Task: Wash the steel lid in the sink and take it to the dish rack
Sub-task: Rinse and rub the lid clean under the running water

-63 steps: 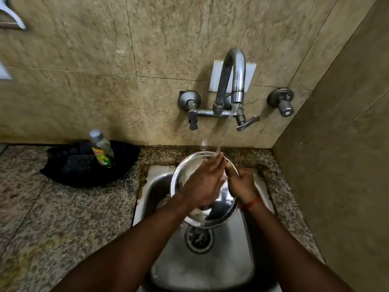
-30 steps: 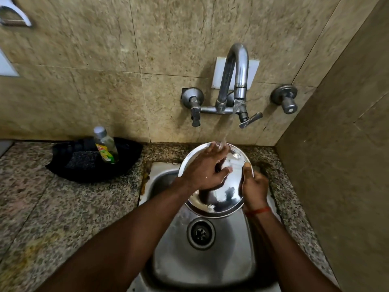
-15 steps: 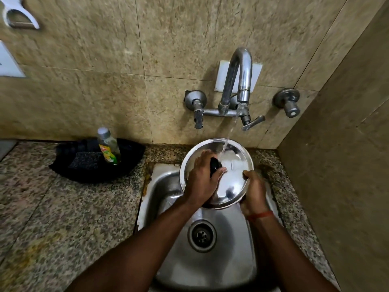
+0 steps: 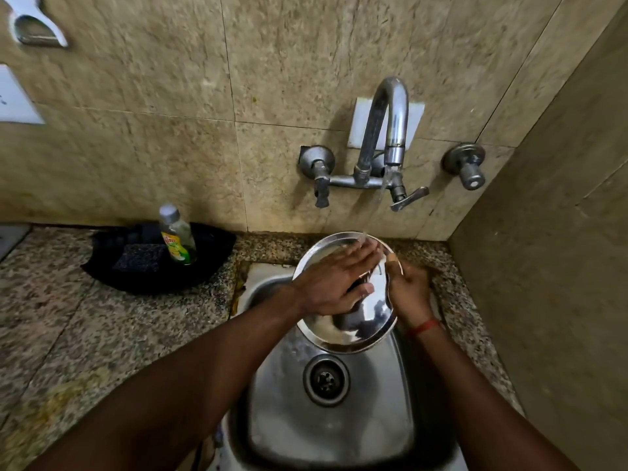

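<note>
- A person's left hand (image 4: 334,283) lies flat and open across the face of a steel lid (image 4: 343,329), fingers spread toward the lid's far rim, the thumb pressed near the lid's centre.
- The right hand (image 4: 407,292) grips the lid's right edge, thumb on the upper face and the other fingers hidden behind the rim; an orange thread band (image 4: 423,327) circles that wrist.
- The lid is held tilted above the back half of a steel sink (image 4: 339,433), clear of the basin floor, its far rim raised toward the wall.
- A thin stream of water (image 4: 382,192) falls from the curved wall tap (image 4: 384,130) directly behind the sink and lands at the lid's far rim, by the left fingertips.
- The sink's round drain (image 4: 326,380) sits just nearer the camera than the lid's lower rim.
- A lever handle (image 4: 409,198) and a second valve handle (image 4: 321,183) flank the tap; a separate round knob (image 4: 467,166) is fixed to the wall right of the tap.
- On the speckled granite counter (image 4: 68,341) left of the sink, a black tray (image 4: 149,277) against the wall holds a clear dish-soap bottle (image 4: 176,236) with a yellow-green label and a dark scrub pad (image 4: 139,257).
</note>
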